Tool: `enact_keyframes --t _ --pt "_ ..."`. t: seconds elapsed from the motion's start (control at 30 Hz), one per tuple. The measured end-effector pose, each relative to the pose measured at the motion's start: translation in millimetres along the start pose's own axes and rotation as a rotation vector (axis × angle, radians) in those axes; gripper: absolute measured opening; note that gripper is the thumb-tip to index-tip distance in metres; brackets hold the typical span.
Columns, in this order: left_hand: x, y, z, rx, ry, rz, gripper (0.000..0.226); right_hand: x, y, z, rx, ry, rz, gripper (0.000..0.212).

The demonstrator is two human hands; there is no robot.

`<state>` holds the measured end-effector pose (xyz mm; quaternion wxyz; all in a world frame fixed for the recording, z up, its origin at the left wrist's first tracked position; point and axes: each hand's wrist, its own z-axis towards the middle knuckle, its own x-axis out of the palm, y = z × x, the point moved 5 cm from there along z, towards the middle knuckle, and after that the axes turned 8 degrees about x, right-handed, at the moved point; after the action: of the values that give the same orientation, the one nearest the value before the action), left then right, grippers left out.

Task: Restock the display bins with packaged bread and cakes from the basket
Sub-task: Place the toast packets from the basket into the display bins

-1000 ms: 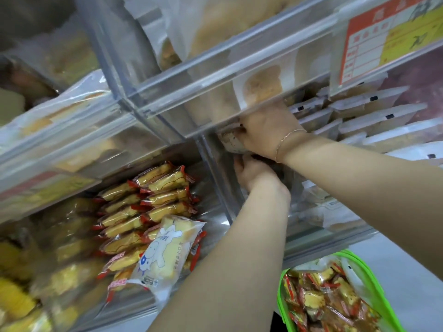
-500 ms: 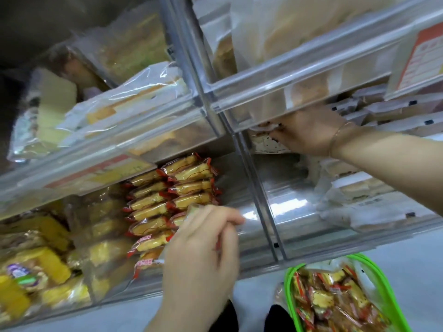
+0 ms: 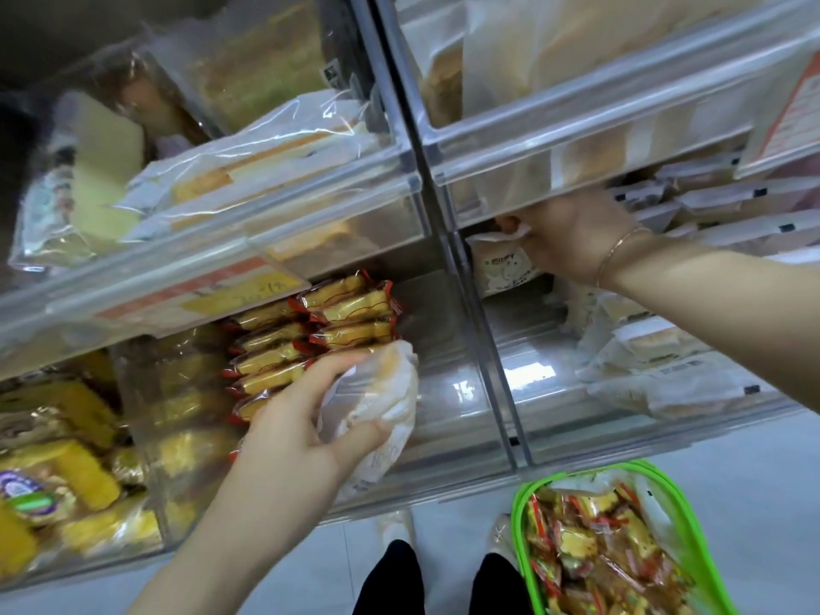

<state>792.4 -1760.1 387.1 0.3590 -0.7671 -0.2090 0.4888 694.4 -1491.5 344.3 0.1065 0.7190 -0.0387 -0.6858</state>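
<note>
My left hand (image 3: pixel 306 419) grips a bread pack in a clear and white wrapper (image 3: pixel 381 406) in front of the middle clear bin (image 3: pixel 448 454). That bin holds rows of yellow cakes in red-edged wrappers (image 3: pixel 310 330). My right hand (image 3: pixel 572 233) reaches into the right bin (image 3: pixel 656 432) under the upper shelf and pinches the top of a white printed bread pack (image 3: pixel 501 268). The green-rimmed basket (image 3: pixel 519 517) stands on the floor at lower right, full of red-and-yellow cake packs (image 3: pixel 594 552).
Upper bins (image 3: pixel 554 139) hold large bagged loaves and sandwich bread. A left bin (image 3: pixel 66 463) holds yellow cakes. White flat packs (image 3: pixel 665 383) fill the right bin. A red-and-yellow price label (image 3: pixel 798 108) hangs at upper right. My feet (image 3: pixel 390 579) are on the pale floor.
My left hand has come out of the right bin, moved down-left and taken hold of the white-wrapped bread pack by the middle bin. My right hand stays in the right bin.
</note>
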Motion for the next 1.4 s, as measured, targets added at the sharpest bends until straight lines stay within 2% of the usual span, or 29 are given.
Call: enact_keyframes --t 0.07,0.13,0.27,0.33,0.4,0.47,0.53,0.6,0.63,0.7,0.73,0.83,0.93,1.03,1.13,1.23,1.3,1.4 --pt "-1.6 -13.0 1.9 -0.031 0.062 -0.374 0.047 5.2 0.8 -1.1 0.054 -0.028 -0.015 0.022" --pt "-2.7 -22.1 5.0 -0.069 0.123 -0.576 0.049 8.7 7.7 0.2 0.077 -0.016 -0.076 0.029" --pt "-3.6 -35.4 12.5 -0.098 0.236 -0.627 0.046 7.6 20.9 3.6 0.054 0.04 -0.257 0.056" --pt "-5.6 -42.6 13.9 -0.091 0.259 -0.6 0.042 2.0 24.9 -6.3 0.066 0.089 -0.235 0.064" --pt "-9.4 -49.4 14.1 -0.083 0.275 -0.594 0.04 -11.4 28.2 -27.2 0.098 0.068 -0.117 0.063" --pt "-12.5 -56.4 12.3 -0.064 0.308 -0.608 0.041 -32.0 28.4 -56.9 0.23 0.005 0.188 0.048" --pt "-11.8 -67.8 10.8 -0.017 0.355 -0.633 0.043 -45.9 28.8 -86.7 0.439 0.028 0.696 0.025" --pt "-4.0 -81.0 13.2 0.03 0.373 -0.653 0.042 -51.6 41.1 -106.3 0.565 0.163 1.269 0.021" --pt "2.2 -87.5 15.9 0.052 0.366 -0.654 0.041 -49.0 47.1 -114.4 0.619 0.292 1.497 0.024" --pt "16.4 -102.1 23.1 0.144 0.321 -0.58 0.039 -48.9 54.9 -127.7 0.709 0.495 1.772 0.032" --pt "23.2 -109.6 26.4 0.216 0.284 -0.489 0.04 -53.1 55.0 -131.7 0.687 0.525 1.833 0.04" --pt "37.6 -127.0 29.3 0.405 0.161 -0.177 0.044 -68.1 43.8 -135.4 0.533 0.469 2.071 0.033" --pt "50.4 -136.4 26.0 0.546 0.15 0.029 0.048 -63.0 28.1 -133.9 0.552 0.381 2.178 0.037" --pt "60.9 -130.5 25.3 0.468 0.241 -0.019 0.065 -54.5 11.8 -134.0 0.623 0.255 2.174 0.059" --pt "59.9 -115.9 29.6 0.281 0.23 -0.052 0.076 -51.0 3.2 -138.4 0.596 0.273 2.228 0.044" --pt "59.8 -107.0 34.3 0.175 0.253 -0.067 0.081 -42.7 -1.7 -143.4 0.575 0.318 2.218 0.049" --pt "57.2 -108.6 37.5 0.202 0.243 0.03 0.08 -35.9 -3.0 -145.8 0.569 0.328 2.209 0.052" --pt "54.7 -115.8 40.9 0.297 0.25 0.295 0.074 -33.5 -1.7 -145.7 0.513 0.278 2.24 0.043"
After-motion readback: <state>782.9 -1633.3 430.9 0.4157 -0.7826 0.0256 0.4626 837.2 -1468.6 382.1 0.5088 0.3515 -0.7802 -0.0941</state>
